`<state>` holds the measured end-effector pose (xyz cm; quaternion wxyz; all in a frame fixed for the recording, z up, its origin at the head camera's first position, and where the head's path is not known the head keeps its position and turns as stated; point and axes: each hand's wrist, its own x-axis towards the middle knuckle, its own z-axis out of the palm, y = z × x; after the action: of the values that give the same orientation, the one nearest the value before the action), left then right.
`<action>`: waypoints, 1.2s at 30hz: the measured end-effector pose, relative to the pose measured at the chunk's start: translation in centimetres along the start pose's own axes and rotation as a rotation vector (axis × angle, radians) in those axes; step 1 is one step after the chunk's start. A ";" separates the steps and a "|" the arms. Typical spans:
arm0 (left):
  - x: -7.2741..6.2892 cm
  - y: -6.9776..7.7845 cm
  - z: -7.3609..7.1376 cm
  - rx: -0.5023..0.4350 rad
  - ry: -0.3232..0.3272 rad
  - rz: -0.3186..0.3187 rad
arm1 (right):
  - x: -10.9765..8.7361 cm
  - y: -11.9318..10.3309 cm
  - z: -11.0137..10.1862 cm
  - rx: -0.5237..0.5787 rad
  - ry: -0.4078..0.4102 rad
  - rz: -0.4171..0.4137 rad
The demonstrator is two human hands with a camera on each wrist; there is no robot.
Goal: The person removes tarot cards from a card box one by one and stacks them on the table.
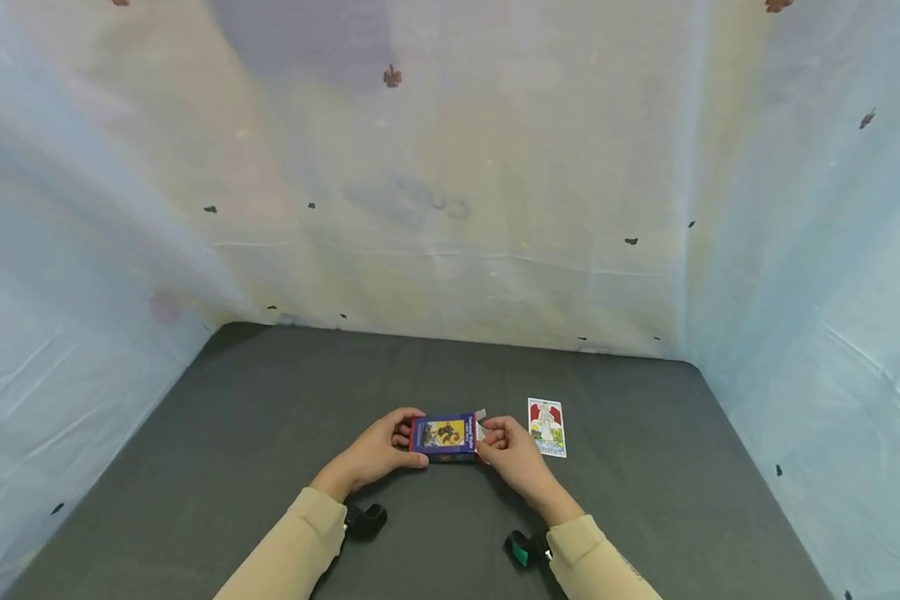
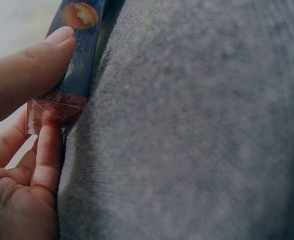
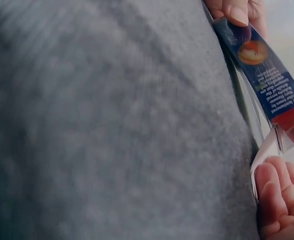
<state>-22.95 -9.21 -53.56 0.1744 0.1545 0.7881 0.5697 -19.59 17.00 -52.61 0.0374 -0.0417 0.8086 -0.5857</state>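
A blue tarot card box (image 1: 443, 435) with a yellow picture on its face lies on the dark table. Its left end is gripped by my left hand (image 1: 378, 446), the thumb along the near side and the fingers round the far side and end. At the right end, where white flaps (image 1: 481, 414) stand out, my right hand (image 1: 513, 454) holds the box with its thumb on the red edge and its fingers curled by the flap. A single tarot card (image 1: 547, 427) with a red-winged figure lies face up just beyond the right hand. What is inside the box is hidden.
The grey-black cloth-covered table (image 1: 330, 367) is enclosed by pale sheet walls (image 1: 450, 167) at the back and both sides. Black straps with wrist devices (image 1: 366, 522) hang below each cuff, close above the table.
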 end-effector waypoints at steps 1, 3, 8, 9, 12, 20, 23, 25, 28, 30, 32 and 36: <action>0.0 0.0 -0.1 0.002 0.001 0.002 | 0.0 0.0 0.1 0.000 0.000 -0.008; -0.1 0.0 -0.2 0.005 0.003 0.000 | 0.1 0.0 0.3 0.000 -0.004 -0.015; -0.3 -0.4 -0.4 -0.012 -0.003 -0.014 | 0.2 -0.1 0.6 -0.016 -0.027 0.000; -0.3 -0.5 -0.4 -0.018 -0.004 -0.014 | 0.2 -0.1 0.6 -0.022 -0.029 0.000; -0.3 -0.6 -0.5 -0.027 -0.002 -0.009 | 0.3 -0.1 0.6 -0.022 -0.033 0.015; -0.1 -0.3 0.0 -0.009 -0.001 -0.015 | -0.3 -1.1 -0.2 0.030 -0.056 0.059; 0.0 0.1 0.1 -0.004 0.002 -0.010 | -0.7 -2.6 -0.5 0.038 -0.060 0.067; 0.2 0.2 0.0 -0.002 0.004 -0.005 | -1.0 -3.6 -0.6 0.032 -0.060 0.066; 0.4 0.1 0.0 0.003 0.006 -0.006 | -1.1 -4.1 -0.7 0.028 -0.062 0.066; 0.6 0.0 0.0 0.004 0.007 -0.008 | -0.9 -3.9 -0.8 0.036 -0.068 0.064; 0.8 -0.2 0.1 0.007 0.011 -0.007 | -0.5 -3.2 -0.9 0.045 -0.070 0.068; 1.3 -0.1 0.4 0.008 0.014 0.000 | 0.7 -1.1 -1.5 0.004 -0.036 0.077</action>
<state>-23.90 -8.33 -53.94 0.1683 0.1510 0.7915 0.5678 -20.43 18.06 -51.13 0.0746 -0.0213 0.8077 -0.5844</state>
